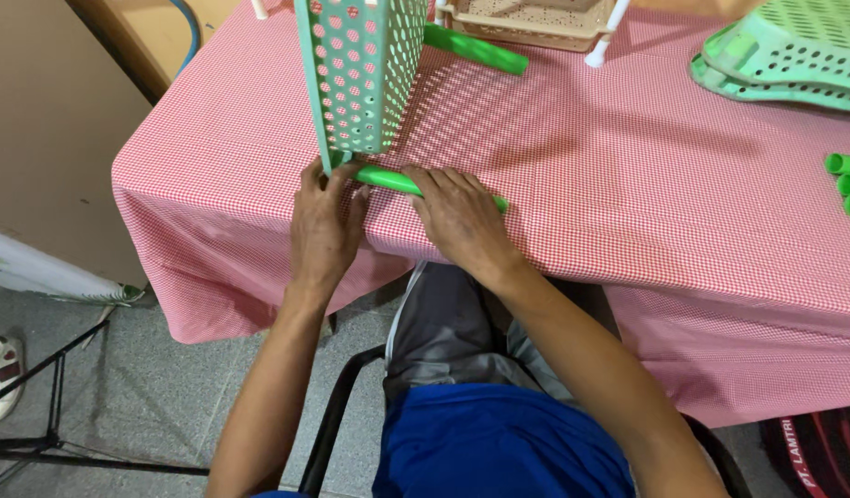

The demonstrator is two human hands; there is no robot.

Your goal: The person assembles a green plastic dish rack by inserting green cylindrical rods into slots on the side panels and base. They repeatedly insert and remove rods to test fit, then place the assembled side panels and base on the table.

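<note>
Hands meet at the near edge of a table covered in a red-and-white checked cloth (628, 184), seen from the head camera looking down. The left hand (321, 226) is clenched around the lower corner of a mint-green perforated basket (365, 74), which stands tilted on its side. The right hand (462, 217) lies over a green plastic tube (388, 179), grasping it; the tube's end touches the basket's corner beside the left fingers.

Judging by its look, the tube is light, stiff and smooth, likely a little slippery, so a hold near its middle with the palm over it seems soundest. The basket seems light and slightly flexible through its holed walls, and its solid rim or corner looks the firmest place to take it.

Farther back lie a second green tube (475, 49), a beige basket (526, 23) with white legs, stacked mint-green trays (784, 65), and three more tube ends (849, 184) at the right edge.

Whether the tube is seated in a socket is hidden by the fingers. The basket's top is cut off by the frame, as are the trays and the beige basket.
</note>
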